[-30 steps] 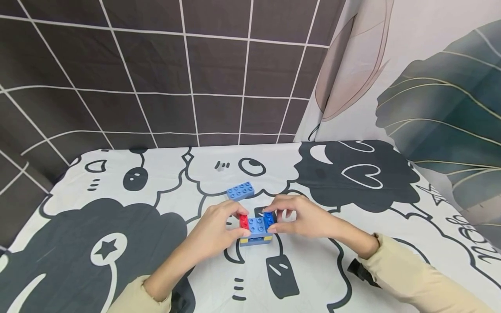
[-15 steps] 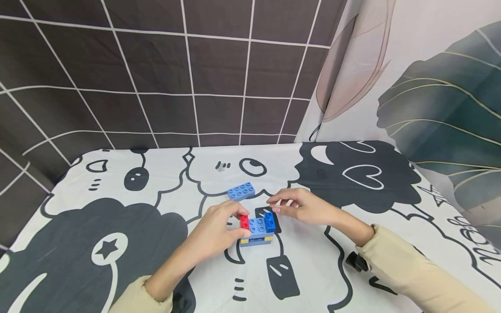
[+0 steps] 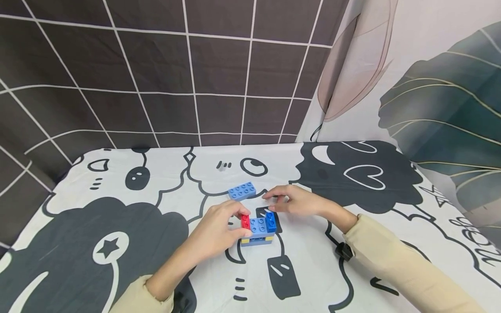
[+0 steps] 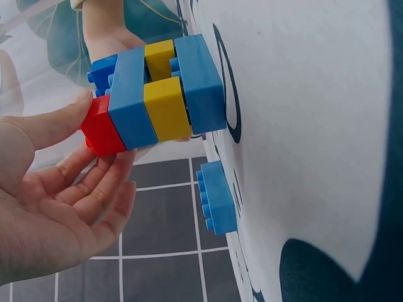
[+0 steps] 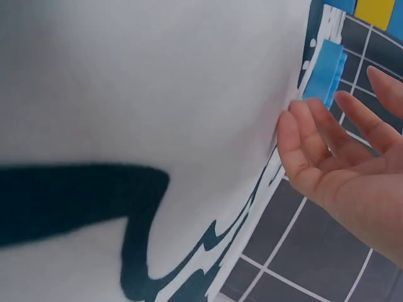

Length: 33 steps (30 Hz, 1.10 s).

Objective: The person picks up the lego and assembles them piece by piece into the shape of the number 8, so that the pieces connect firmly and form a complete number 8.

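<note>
A small stack of toy building bricks stands on the patterned cloth. Its base is a blue brick (image 4: pixel 200 82), with yellow bricks (image 4: pixel 167 109) above it and another blue brick (image 3: pixel 257 226) across them. On top sit a red brick (image 3: pixel 245 221) at the left end and a darker blue brick (image 3: pixel 270 221) at the right end. My left hand (image 3: pixel 215 228) pinches the red brick between thumb and fingers. Bent loosely and holding nothing, my right hand (image 3: pixel 299 201) hovers behind and right of the stack. Beyond the stack lies a loose blue brick (image 3: pixel 242 191), near the right fingertips.
A white cloth (image 3: pixel 211 278) with dark cartoon drawings covers the surface. Dark grid-patterned fabric (image 3: pixel 219 65) rises behind it, and a leaf-print curtain (image 3: pixel 438 104) hangs at the right. A black strap (image 3: pixel 344 251) shows at the right sleeve.
My right hand has let go of the darker blue brick and moved back and slightly left, toward the loose blue brick. The left hand has stayed on the red brick.
</note>
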Available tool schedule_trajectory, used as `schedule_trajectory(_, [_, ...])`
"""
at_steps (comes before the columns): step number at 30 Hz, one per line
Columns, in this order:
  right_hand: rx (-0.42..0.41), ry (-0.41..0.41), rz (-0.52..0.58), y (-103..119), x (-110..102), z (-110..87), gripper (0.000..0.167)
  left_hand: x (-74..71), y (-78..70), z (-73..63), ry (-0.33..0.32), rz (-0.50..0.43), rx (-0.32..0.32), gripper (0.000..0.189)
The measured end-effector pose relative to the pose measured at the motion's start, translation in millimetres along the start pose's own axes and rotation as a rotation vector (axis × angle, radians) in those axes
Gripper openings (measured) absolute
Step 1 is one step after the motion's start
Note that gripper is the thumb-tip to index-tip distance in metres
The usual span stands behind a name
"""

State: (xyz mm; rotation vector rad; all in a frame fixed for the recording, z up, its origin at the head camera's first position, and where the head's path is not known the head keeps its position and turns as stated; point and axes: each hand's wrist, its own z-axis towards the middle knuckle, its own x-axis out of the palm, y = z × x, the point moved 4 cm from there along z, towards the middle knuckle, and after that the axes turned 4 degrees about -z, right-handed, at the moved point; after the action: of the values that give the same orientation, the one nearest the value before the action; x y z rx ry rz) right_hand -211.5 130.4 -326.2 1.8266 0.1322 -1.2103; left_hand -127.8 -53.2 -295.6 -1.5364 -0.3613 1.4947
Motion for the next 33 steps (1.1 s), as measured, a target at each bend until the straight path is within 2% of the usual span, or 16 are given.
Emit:
schedule_trajectory(8, [0.055,-0.031,-0.012,-5,-4,16.6,0.035,-0.4,0.0,0.2,0.004,-0.011,0.002,0.027])
schedule_trajectory(20, [0.016,-0.054,-0.021,-1,-5,40.9,0.034,0.0,0.7,1.5,0.013,-0.011,-0.003,0.026])
schedule_trajectory(27, [0.000,-0.048,-0.011,2,-4,43.5,0.027,0.2,0.8,1.8,0.013,-0.015,0.002,0.027])
schedule_trajectory(33, [0.041,-0.044,-0.018,-1,-6,37.1,0.024,1.3,2.6,1.9,0.014,-0.017,-0.003,0.027])
